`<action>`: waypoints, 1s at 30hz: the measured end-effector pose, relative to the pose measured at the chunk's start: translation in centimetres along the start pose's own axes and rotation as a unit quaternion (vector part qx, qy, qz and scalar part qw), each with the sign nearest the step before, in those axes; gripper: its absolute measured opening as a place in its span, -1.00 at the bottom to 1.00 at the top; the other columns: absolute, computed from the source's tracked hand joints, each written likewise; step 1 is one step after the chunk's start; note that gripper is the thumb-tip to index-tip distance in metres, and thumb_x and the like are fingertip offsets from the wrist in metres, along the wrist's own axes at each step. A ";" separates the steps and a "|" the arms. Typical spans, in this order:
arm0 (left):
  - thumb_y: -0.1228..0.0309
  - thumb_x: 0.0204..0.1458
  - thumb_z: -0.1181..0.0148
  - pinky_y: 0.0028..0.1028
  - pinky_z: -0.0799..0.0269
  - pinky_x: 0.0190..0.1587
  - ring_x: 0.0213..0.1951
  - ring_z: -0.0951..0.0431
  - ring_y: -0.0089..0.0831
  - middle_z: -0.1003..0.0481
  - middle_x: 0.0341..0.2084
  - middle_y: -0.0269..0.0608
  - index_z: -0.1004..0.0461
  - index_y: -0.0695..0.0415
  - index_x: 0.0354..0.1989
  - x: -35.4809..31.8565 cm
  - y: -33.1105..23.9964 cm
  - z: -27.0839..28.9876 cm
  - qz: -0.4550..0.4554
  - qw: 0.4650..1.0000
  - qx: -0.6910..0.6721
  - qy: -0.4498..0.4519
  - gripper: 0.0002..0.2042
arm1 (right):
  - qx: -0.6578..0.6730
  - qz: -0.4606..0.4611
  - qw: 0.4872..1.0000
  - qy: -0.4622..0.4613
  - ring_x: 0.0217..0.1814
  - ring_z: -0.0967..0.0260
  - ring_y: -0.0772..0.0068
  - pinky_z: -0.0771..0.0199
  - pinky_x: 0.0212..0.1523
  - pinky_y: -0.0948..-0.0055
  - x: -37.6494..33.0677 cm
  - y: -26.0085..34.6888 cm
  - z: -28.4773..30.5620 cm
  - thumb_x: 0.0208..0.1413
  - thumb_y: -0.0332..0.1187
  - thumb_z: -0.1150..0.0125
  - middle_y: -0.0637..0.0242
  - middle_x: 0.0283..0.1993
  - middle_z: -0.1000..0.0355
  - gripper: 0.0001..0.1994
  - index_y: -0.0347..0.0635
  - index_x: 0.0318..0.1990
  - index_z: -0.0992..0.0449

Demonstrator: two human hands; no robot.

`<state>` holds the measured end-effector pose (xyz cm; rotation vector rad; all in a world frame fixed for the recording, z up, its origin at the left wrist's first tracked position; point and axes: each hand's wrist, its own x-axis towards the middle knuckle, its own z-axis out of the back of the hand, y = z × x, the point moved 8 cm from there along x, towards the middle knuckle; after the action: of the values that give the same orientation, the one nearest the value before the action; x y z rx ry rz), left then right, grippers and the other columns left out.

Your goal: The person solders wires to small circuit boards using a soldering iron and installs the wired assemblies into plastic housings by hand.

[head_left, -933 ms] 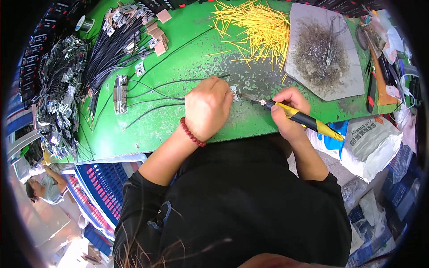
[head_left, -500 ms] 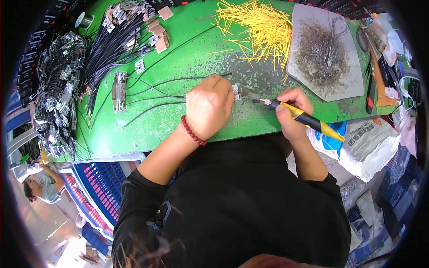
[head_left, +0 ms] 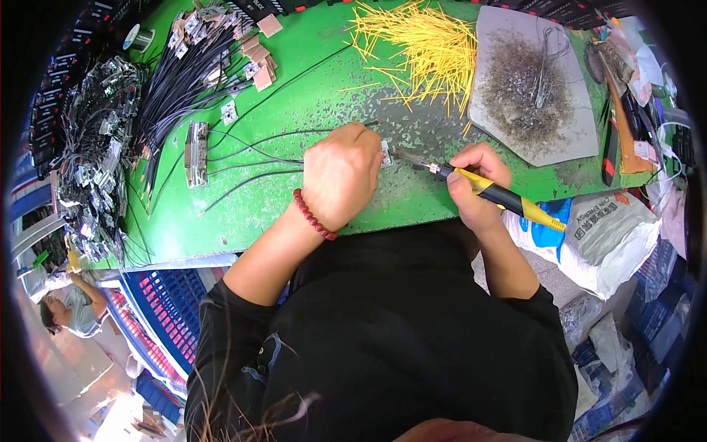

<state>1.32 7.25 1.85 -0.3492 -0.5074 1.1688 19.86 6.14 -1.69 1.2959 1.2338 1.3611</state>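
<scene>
My right hand (head_left: 482,180) grips a yellow-and-black soldering iron (head_left: 504,197), its tip pointing left. The tip is at or very near a small silvery metal piece (head_left: 386,153) beside my left fingertips; a touch cannot be told. My left hand (head_left: 342,171) is closed, back upward, over thin black cables (head_left: 254,174) that run in from the left. Its fingertips are mostly hidden under the hand. A silvery metal part with wires (head_left: 197,154) lies left of it on the green tabletop (head_left: 243,214).
Yellow sticks (head_left: 423,48) form a pile at the back. A grey board with dark crumbs (head_left: 582,136) lies right of it. Bundled black cables (head_left: 173,96), heaped metal parts (head_left: 99,147) and a wire spool (head_left: 138,38) occupy the left. Another person (head_left: 70,313) is at far left.
The soldering iron has shifted slightly left, a little closer to the small metal piece by my left hand. Both hands keep their grips, and the whole view has moved slightly.
</scene>
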 end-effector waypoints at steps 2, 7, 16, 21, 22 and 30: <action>0.51 -0.09 -0.23 -0.25 -0.44 -0.37 -0.39 -0.50 -0.12 -0.45 -0.48 -0.14 -0.46 0.17 -0.49 0.1 0.1 0.0 -0.003 1.000 0.005 0.008 -0.94 | -0.013 0.005 1.000 0.000 -0.55 -0.14 0.80 -0.12 -0.55 0.67 0.0 0.0 0.0 -0.06 -0.50 -0.26 0.53 -0.53 -0.29 -0.87 -0.23 -0.39 -0.40; 0.51 -0.08 -0.21 -0.26 -0.44 -0.34 -0.35 -0.50 -0.11 -0.45 -0.46 -0.14 -0.46 0.17 -0.47 0.0 0.1 -0.3 0.000 1.000 0.009 0.022 -0.94 | -0.032 -0.007 0.999 -0.003 -0.55 -0.17 0.80 -0.14 -0.55 0.68 -0.1 -0.1 0.0 -0.06 -0.50 -0.26 0.52 -0.54 -0.31 -0.87 -0.23 -0.40 -0.40; 0.49 -0.07 -0.21 -0.25 -0.44 -0.35 -0.35 -0.51 -0.13 -0.45 -0.46 -0.16 -0.46 0.16 -0.48 0.2 0.2 -0.2 0.007 1.000 0.012 0.027 -0.94 | -0.050 -0.053 0.996 0.058 -0.39 -0.18 0.72 -0.18 -0.38 0.65 -0.2 -0.2 -0.8 0.01 -0.44 -0.24 0.42 -0.35 -0.32 -0.83 -0.24 -0.28 -0.39; 0.49 -0.07 -0.20 -0.25 -0.44 -0.36 -0.37 -0.51 -0.15 -0.45 -0.47 -0.18 -0.46 0.15 -0.49 0.2 0.3 -0.2 0.003 1.000 0.011 0.020 -0.95 | 0.001 0.029 1.000 -0.007 -0.51 -0.18 0.77 -0.18 -0.50 0.67 -0.1 0.4 0.0 -0.03 -0.48 -0.27 0.47 -0.46 -0.33 -0.85 -0.24 -0.35 -0.40; 0.49 -0.07 -0.20 -0.25 -0.44 -0.36 -0.37 -0.51 -0.15 -0.45 -0.47 -0.18 -0.46 0.15 -0.49 0.1 0.3 -0.2 0.003 1.000 0.011 0.020 -0.95 | 0.025 0.049 0.998 -0.022 -0.49 -0.18 0.77 -0.18 -0.48 0.67 -0.2 0.6 0.4 -0.02 -0.48 -0.27 0.46 -0.44 -0.33 -0.85 -0.24 -0.33 -0.40; 0.50 -0.09 -0.23 -0.27 -0.44 -0.35 -0.38 -0.51 -0.14 -0.46 -0.50 -0.17 -0.47 0.17 -0.50 0.2 0.3 -0.1 -0.004 1.000 -0.006 0.019 -0.94 | 0.019 0.025 0.998 -0.050 -0.47 -0.17 0.75 -0.18 -0.44 0.67 -0.5 0.3 0.9 -0.03 -0.49 -0.26 0.45 -0.41 -0.33 -0.79 -0.26 -0.22 -0.40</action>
<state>1.26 7.56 1.64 -0.3789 -0.4815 1.1494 20.83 5.64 -1.45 1.4123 1.1722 1.2964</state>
